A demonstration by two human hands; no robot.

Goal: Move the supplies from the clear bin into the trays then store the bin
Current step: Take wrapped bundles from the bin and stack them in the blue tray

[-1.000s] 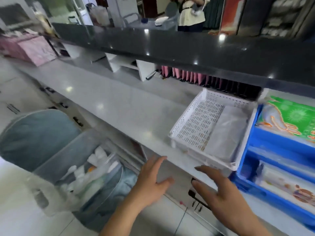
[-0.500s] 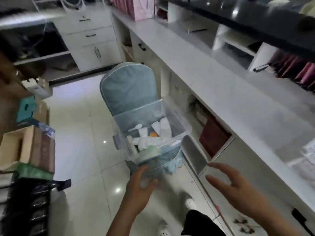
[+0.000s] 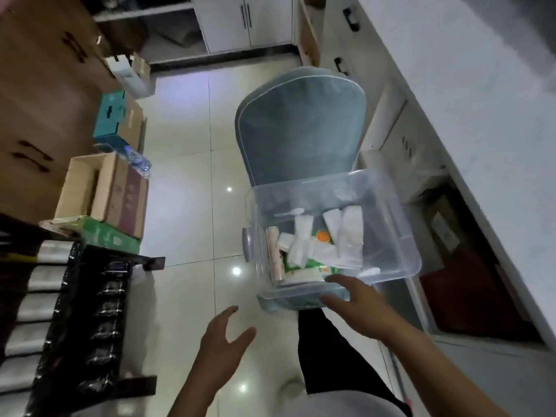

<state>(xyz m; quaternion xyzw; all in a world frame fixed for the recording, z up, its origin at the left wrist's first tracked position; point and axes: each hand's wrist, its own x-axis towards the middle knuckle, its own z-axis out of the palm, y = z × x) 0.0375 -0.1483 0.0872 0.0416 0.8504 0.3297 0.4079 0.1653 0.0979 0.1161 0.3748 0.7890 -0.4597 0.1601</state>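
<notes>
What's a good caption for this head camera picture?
Left hand and right hand reach for the clear bin of supplies on a blue-grey chair.

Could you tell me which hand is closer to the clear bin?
The right hand, reaching the near rim of the clear bin; the left hand hangs apart.

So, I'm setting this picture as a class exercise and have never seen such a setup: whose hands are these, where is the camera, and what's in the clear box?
There is no machine: a person wears a wide-angle camera on the head, looking down at their own bare hands. The clear bin sits on a grey-blue chair beside a white counter. Inside lie the supplies: white tubes and packets. The right hand reaches the bin's near edge, fingers spread; the left hand hovers open over the floor. Neither holds anything.
</notes>
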